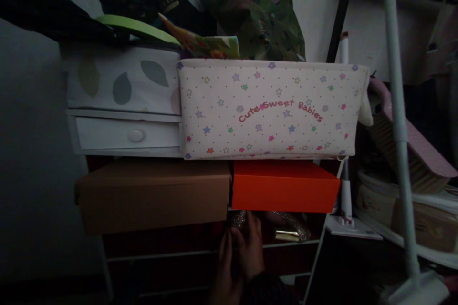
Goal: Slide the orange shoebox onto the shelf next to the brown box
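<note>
- Orange box (pixel 284 186) sits on the shelf, just above both hands.
- Left hand (pixel 224 267) and right hand (pixel 250 248) meet below it; grips too dark to tell.
- Glittery item (pixel 239 219) touches the right fingertips.

A fabric bin (pixel 268 107) sits on two boxes, a wide box (pixel 153 195) to the left and a flat box (pixel 284 186) to the right. Left of the bin stands a small drawer unit (pixel 125 133). Below the flat box, two hands (pixel 239 252) reach into a shelf (pixel 286 245). A pole (pixel 399 119) stands at the right.

shelf (pixel 214 253) | glittery shoe (pixel 289 228) on it | dim
</note>
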Available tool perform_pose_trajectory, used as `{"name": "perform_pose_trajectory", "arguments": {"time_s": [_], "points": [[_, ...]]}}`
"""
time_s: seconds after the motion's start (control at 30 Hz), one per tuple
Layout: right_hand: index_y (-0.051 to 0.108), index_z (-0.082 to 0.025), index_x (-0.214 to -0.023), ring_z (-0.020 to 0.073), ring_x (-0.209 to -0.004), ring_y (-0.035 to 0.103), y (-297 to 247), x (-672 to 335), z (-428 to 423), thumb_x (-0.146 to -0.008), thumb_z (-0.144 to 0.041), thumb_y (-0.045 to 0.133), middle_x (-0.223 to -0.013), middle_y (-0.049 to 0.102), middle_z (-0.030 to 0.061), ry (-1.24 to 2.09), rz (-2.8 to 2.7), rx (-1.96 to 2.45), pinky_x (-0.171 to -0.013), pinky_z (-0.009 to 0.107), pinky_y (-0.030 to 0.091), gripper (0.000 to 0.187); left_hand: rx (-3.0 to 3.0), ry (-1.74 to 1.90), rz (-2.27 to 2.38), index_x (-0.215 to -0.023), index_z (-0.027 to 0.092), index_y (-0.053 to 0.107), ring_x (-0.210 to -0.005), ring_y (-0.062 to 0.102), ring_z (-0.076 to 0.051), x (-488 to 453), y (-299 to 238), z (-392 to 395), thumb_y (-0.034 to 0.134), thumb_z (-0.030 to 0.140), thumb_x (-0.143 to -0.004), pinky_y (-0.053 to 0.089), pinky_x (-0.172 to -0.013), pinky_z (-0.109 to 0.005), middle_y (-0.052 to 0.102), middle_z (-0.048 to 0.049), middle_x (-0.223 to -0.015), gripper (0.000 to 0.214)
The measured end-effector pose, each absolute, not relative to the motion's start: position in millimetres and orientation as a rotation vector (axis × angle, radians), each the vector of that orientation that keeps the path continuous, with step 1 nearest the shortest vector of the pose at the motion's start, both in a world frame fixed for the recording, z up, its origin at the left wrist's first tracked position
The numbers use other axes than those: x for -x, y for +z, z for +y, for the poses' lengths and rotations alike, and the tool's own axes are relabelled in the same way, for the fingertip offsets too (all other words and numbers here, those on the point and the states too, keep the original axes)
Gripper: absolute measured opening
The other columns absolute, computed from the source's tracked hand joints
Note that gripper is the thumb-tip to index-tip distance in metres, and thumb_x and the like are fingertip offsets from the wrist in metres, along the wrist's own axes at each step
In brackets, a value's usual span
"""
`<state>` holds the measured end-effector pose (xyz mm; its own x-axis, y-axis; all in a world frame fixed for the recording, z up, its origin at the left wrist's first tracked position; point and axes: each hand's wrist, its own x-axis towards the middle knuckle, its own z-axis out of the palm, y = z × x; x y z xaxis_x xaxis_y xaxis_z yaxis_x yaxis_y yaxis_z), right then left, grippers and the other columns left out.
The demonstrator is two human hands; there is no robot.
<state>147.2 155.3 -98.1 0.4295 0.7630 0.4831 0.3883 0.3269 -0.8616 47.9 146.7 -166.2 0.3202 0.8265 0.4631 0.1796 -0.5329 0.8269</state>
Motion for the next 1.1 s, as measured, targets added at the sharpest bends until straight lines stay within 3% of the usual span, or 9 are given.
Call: {"name": "perform_pose_trajectory", "arguments": {"time_s": [0.17,0.37,0.6,0.93,1.03,1.1], "points": [[0.041,-0.025,-0.136,0.0241,-0.123,0.045,-96,-144,160,-0.08,-0.028,0.056,-0.131,0.039,0.0094,0.336,-1.22,1.281,-0.108,0.04,0.035,0.058,-1.958,1.223,0.865,-0.148,0.021,0.004,-0.145,0.008,-0.027,-45,-171,149,0.046,0.036,-0.087,0.019,-0.115,-0.045,-0.002,-0.0114,-0.159,0.076],[0.041,-0.028,-0.137,0.0222,-0.125,0.044,-96,-142,163,-0.08,-0.025,0.055,-0.135,0.036,0.0079,0.362,-1.257,1.275,-0.108,0.038,0.035,0.059,-1.984,1.159,0.825,-0.148,0.02,-0.003,-0.145,0.0,-0.025,-40,-165,149,0.044,0.039,-0.089,0.014,-0.116,-0.045,-0.007,-0.0147,-0.159,0.077],[0.04,-0.03,-0.137,0.0223,-0.126,0.044,-94,-145,159,-0.082,-0.022,0.052,-0.136,0.038,0.0075,0.376,-1.278,1.247,-0.108,0.039,0.036,0.057,-1.991,1.192,0.777,-0.148,0.023,0.0,-0.145,0.001,-0.027,-42,-167,148,0.045,0.05,-0.086,0.012,-0.116,-0.046,-0.004,-0.0115,-0.159,0.081],[0.033,-0.029,-0.141,0.0202,-0.135,0.034,-93,-149,144,-0.084,-0.029,0.051,-0.147,0.029,0.0067,0.46,-1.334,1.18,-0.113,0.037,0.028,0.06,-2.05,1.274,0.872,-0.148,0.026,-0.002,-0.145,0.003,-0.029,-54,-183,148,0.047,0.028,-0.087,0.019,-0.114,-0.051,-0.005,-0.0131,-0.159,0.078],[0.05,-0.025,-0.128,0.023,-0.129,0.041,-100,-155,137,-0.074,-0.042,0.066,-0.137,0.045,0.0081,0.627,-1.023,1.143,-0.112,0.038,0.03,0.059,-2.028,1.292,0.92,-0.148,0.025,0.003,-0.145,0.007,-0.028,-51,-176,144,0.046,0.026,-0.088,0.02,-0.114,-0.05,0.0,-0.0121,-0.159,0.074],[0.056,-0.02,-0.111,0.0267,-0.111,0.057,-109,-166,134,-0.067,-0.053,0.069,-0.116,0.059,0.0109,0.788,-0.725,1.153,-0.103,0.044,0.041,0.056,-2.031,1.3,0.971,-0.148,0.023,0.008,-0.144,0.013,-0.028,-48,-168,141,0.044,0.024,-0.088,0.023,-0.114,-0.048,0.007,-0.0126,-0.158,0.07]]}}
